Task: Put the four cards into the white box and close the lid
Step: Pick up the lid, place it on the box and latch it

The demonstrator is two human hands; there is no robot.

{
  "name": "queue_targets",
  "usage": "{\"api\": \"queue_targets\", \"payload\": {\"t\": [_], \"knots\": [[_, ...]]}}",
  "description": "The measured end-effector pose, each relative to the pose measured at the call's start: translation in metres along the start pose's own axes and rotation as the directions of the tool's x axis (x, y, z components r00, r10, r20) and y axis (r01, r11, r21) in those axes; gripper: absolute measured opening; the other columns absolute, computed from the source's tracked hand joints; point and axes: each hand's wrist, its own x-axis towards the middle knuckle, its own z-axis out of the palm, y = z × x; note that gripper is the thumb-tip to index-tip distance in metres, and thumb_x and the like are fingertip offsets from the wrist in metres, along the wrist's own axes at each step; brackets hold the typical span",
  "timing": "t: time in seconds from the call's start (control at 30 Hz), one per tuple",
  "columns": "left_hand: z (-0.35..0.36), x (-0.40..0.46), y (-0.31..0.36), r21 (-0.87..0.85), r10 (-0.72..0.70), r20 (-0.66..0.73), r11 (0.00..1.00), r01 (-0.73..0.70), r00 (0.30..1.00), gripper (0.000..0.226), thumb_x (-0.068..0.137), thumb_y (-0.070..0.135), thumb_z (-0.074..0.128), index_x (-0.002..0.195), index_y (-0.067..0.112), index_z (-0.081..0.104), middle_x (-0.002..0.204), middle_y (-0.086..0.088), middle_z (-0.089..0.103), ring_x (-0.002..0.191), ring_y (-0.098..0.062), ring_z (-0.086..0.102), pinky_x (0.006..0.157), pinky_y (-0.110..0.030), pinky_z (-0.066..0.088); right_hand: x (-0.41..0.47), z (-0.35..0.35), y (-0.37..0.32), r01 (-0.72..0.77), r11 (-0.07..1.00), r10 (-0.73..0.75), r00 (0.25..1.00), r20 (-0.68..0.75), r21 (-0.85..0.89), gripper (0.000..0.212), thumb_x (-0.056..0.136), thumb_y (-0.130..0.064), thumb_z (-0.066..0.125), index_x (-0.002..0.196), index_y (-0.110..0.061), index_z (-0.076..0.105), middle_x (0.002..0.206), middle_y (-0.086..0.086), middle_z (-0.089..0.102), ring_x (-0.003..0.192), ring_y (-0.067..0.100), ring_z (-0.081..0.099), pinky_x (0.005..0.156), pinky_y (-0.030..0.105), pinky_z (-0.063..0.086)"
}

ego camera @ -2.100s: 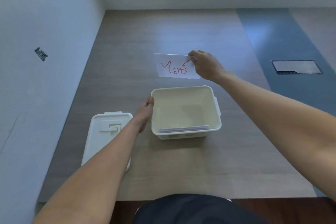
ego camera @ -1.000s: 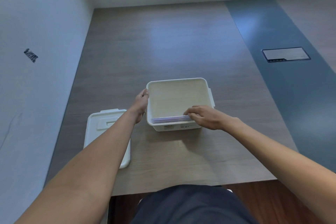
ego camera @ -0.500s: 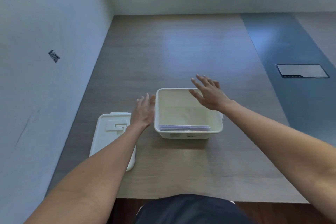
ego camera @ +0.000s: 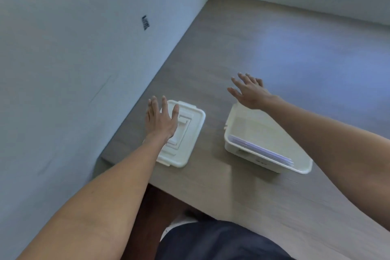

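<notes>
The white box point(ego camera: 299, 167) stands open on the wooden table, right of centre. A stack of cards point(ego camera: 259, 150) leans against its near wall inside. The white lid point(ego camera: 187, 143) lies flat on the table to the left of the box. My left hand point(ego camera: 160, 120) hovers over the lid's left part with fingers spread, holding nothing; whether it touches the lid I cannot tell. My right hand point(ego camera: 249, 91) is open above the far end of the box, fingers apart and empty. My right forearm crosses over the box's right side and hides part of it.
A pale wall point(ego camera: 73, 48) runs close along the table's left edge. The table's near edge point(ego camera: 190, 198) cuts diagonally below the lid. Bare tabletop point(ego camera: 295, 53) stretches beyond the box toward a window sill at the top right.
The last card went from my right hand into the box. My left hand left the box's side and moved over the lid. The view swung left.
</notes>
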Motion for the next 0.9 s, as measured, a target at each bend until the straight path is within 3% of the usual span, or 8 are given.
{"api": "queue_targets", "payload": {"t": [0.2, 0.33, 0.47, 0.53, 0.7, 0.77, 0.83, 0.9], "knots": [[0.006, -0.026, -0.065, -0.071, -0.200, 0.038, 0.977, 0.202, 0.979, 0.081, 0.098, 0.067, 0.010, 0.163, 0.020, 0.000, 0.170, -0.012, -0.009, 0.157, -0.027, -0.010, 0.125, -0.044, 0.001, 0.044, 0.032, -0.076, 0.117, 0.988, -0.107, 0.989, 0.102, -0.104, 0.065, 0.100, -0.056, 0.023, 0.153, -0.019, 0.024, 0.162, 0.009, 0.021, 0.150, 0.029, 0.015, 0.119, 0.049, 0.007], [0.013, -0.049, -0.087, -0.180, -0.358, 0.118, 0.910, 0.375, 0.926, 0.081, 0.099, 0.067, 0.014, 0.163, 0.019, 0.002, 0.170, -0.014, -0.003, 0.157, -0.030, -0.002, 0.124, -0.046, 0.006, 0.056, 0.056, -0.123, 0.201, 0.976, -0.181, 0.961, 0.208, -0.080, 0.064, 0.100, -0.054, 0.027, 0.152, -0.017, 0.026, 0.159, 0.010, 0.028, 0.146, 0.030, 0.027, 0.116, 0.051, 0.014], [0.033, -0.073, -0.087, -0.309, -0.409, 0.208, 0.834, 0.456, 0.889, 0.082, 0.099, 0.065, 0.019, 0.162, 0.015, 0.002, 0.169, -0.018, 0.006, 0.157, -0.032, 0.005, 0.123, -0.047, 0.012, 0.061, 0.078, -0.146, 0.180, 0.983, -0.154, 0.932, 0.329, -0.049, 0.068, 0.098, -0.055, 0.033, 0.154, -0.018, 0.019, 0.158, 0.012, 0.027, 0.142, 0.037, 0.031, 0.113, 0.055, 0.022], [0.044, -0.084, -0.081, -0.380, -0.433, 0.226, 0.786, 0.488, 0.873, 0.082, 0.100, 0.063, 0.023, 0.162, 0.013, 0.006, 0.166, -0.018, 0.017, 0.154, -0.034, 0.018, 0.121, -0.047, 0.020, 0.059, 0.086, -0.150, 0.166, 0.986, -0.149, 0.924, 0.353, -0.017, 0.070, 0.098, -0.055, 0.035, 0.154, -0.017, 0.018, 0.157, 0.014, 0.028, 0.141, 0.038, 0.032, 0.112, 0.056, 0.026], [0.061, -0.093, -0.058, -0.616, -0.523, 0.300, 0.533, 0.580, 0.798, 0.070, 0.102, 0.053, 0.034, 0.156, 0.009, 0.021, 0.154, -0.015, 0.041, 0.137, -0.033, 0.046, 0.099, -0.039, 0.042, 0.055, 0.098, -0.157, 0.089, 0.993, -0.109, 0.942, 0.318, 0.077, 0.082, 0.093, -0.058, 0.045, 0.154, -0.013, 0.015, 0.162, 0.017, 0.010, 0.144, 0.042, 0.022, 0.115, 0.054, 0.027], [0.064, -0.090, -0.052, -0.659, -0.568, 0.319, 0.443, 0.609, 0.758, 0.068, 0.103, 0.049, 0.035, 0.156, 0.008, 0.022, 0.151, -0.014, 0.043, 0.132, -0.032, 0.051, 0.094, -0.039, 0.046, 0.052, 0.100, -0.161, 0.015, 0.990, -0.056, 0.955, 0.292, 0.142, 0.087, 0.091, -0.062, 0.046, 0.155, -0.012, 0.014, 0.162, 0.016, 0.014, 0.145, 0.041, 0.021, 0.116, 0.053, 0.025], [0.062, -0.086, -0.050, -0.707, -0.615, 0.303, 0.367, 0.604, 0.728, 0.064, 0.104, 0.046, 0.036, 0.156, 0.011, 0.024, 0.148, -0.012, 0.047, 0.127, -0.031, 0.055, 0.086, -0.034, 0.045, 0.048, 0.105, -0.165, -0.015, 0.989, -0.028, 0.957, 0.290, 0.146, 0.088, 0.090, -0.065, 0.044, 0.155, -0.014, 0.015, 0.160, 0.012, 0.025, 0.144, 0.039, 0.022, 0.115, 0.052, 0.024], [0.058, -0.081, -0.052, -0.759, -0.641, 0.312, 0.276, 0.590, 0.701, 0.062, 0.104, 0.045, 0.036, 0.157, 0.015, 0.024, 0.148, -0.009, 0.050, 0.127, -0.030, 0.056, 0.084, -0.031, 0.040, 0.045, 0.107, -0.169, -0.076, 0.980, 0.019, 0.954, 0.299, 0.183, 0.091, 0.088, -0.067, 0.045, 0.156, -0.018, 0.010, 0.160, 0.010, 0.023, 0.145, 0.039, 0.020, 0.115, 0.053, 0.021]]}}
